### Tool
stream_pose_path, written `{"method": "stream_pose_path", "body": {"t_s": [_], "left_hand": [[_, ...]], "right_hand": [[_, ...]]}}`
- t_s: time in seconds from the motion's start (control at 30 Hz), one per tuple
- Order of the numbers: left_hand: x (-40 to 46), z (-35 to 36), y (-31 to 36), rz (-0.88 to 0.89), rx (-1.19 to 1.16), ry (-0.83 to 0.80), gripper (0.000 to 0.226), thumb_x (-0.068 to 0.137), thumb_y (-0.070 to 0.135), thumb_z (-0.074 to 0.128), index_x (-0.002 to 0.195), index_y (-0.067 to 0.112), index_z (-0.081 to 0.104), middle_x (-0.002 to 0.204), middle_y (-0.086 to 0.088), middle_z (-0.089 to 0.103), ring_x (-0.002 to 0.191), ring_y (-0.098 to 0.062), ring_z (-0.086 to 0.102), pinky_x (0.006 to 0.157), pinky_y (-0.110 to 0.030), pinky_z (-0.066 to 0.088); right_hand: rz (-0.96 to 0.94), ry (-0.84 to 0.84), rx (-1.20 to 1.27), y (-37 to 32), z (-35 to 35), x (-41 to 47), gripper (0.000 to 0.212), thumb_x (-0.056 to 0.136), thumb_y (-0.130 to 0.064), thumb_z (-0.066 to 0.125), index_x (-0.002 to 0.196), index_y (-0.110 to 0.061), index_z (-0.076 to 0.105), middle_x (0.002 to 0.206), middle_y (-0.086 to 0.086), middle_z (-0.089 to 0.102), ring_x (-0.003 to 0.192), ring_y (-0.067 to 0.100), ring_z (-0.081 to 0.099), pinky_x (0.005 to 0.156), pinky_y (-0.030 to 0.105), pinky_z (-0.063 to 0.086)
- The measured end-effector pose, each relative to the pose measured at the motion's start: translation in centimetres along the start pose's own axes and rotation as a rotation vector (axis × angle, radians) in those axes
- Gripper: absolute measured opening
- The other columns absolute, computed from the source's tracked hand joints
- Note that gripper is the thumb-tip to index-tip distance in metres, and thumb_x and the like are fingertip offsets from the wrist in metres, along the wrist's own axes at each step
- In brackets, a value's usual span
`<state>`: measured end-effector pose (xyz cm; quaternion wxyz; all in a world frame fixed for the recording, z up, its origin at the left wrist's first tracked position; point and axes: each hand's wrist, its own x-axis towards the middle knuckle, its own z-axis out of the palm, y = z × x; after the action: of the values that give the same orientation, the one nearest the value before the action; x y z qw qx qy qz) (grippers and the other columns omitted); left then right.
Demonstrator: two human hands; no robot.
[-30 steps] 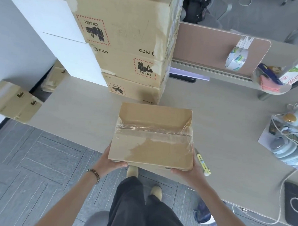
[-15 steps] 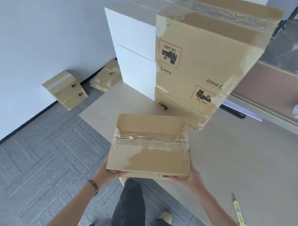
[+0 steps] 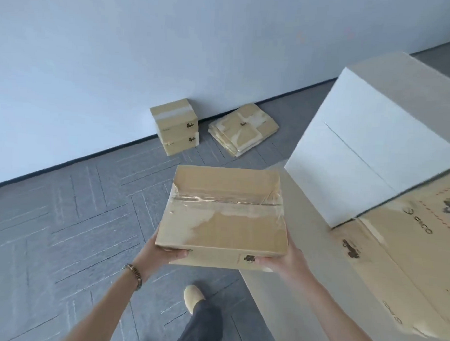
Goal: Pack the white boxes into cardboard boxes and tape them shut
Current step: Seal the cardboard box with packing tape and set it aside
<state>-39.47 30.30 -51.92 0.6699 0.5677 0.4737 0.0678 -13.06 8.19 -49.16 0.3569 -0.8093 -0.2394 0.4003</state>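
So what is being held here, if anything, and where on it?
A taped-shut brown cardboard box, carried by both hands at its near bottom corners: left hand at the near-left corner, right hand at the near-right.

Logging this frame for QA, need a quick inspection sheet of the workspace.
Surface: pale table, its corner in view at right.
Job's things: taped cardboard box carried; white boxes and printed cartons on table.
Clutter: two stacked sealed boxes and flattened cardboard on floor by the wall.
Grippers: left hand and right hand hold the box's near corners.
Cables: nothing seen.
Surroundings: grey carpet tiles, white wall.
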Motion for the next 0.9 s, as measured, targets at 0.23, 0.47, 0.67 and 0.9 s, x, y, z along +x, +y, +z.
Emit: {"method": "stream_pose_path", "body": {"t_s": [0.23, 0.47, 0.67, 0.9], "left_hand": [[3.5, -13.8, 4.0, 0.023, -0.112, 0.169, 0.085, 0.054, 0.013, 0.094, 0.129, 0.020, 0.053, 0.112, -0.004, 0.072, 0.108, -0.021, 0.066, 0.070, -0.023, 0.057], [5.8, -26.9, 6.3, 0.034, -0.188, 0.344, 0.079, 0.063, 0.012, 0.093, 0.128, 0.027, 0.051, 0.109, 0.000, 0.072, 0.100, -0.016, 0.065, 0.066, -0.023, 0.054], [10.4, -38.5, 7.9, 0.014, -0.231, 0.458, 0.085, 0.047, 0.034, 0.091, 0.123, 0.028, 0.053, 0.105, -0.001, 0.074, 0.095, -0.018, 0.068, 0.076, -0.046, 0.056], [21.7, -52.5, 9.8, -0.025, -0.271, 0.506, 0.087, 0.044, 0.033, 0.092, 0.122, 0.029, 0.054, 0.103, 0.001, 0.075, 0.095, -0.016, 0.069, 0.078, -0.044, 0.055]], "right_hand": [[-0.127, -0.139, -0.129, -14.0, 7.7, 11.3, 0.093, 0.058, -0.028, 0.095, 0.136, -0.038, 0.046, 0.103, -0.023, 0.071, 0.092, -0.014, 0.063, 0.080, 0.011, 0.049], [-0.223, -0.334, -0.298, -27.0, 17.9, 20.8, 0.096, 0.053, -0.055, 0.093, 0.134, -0.033, 0.045, 0.117, -0.017, 0.066, 0.108, 0.009, 0.062, 0.097, 0.032, 0.048], [-0.297, -0.432, -0.325, -36.3, 28.1, 30.0, 0.097, 0.054, -0.051, 0.094, 0.135, -0.035, 0.043, 0.113, -0.020, 0.067, 0.108, 0.008, 0.063, 0.096, 0.030, 0.049], [-0.298, -0.491, -0.251, -44.6, 40.0, 43.1, 0.106, 0.061, -0.037, 0.094, 0.148, -0.031, 0.033, 0.108, -0.025, 0.062, 0.097, -0.006, 0.057, 0.079, 0.011, 0.042]]}}
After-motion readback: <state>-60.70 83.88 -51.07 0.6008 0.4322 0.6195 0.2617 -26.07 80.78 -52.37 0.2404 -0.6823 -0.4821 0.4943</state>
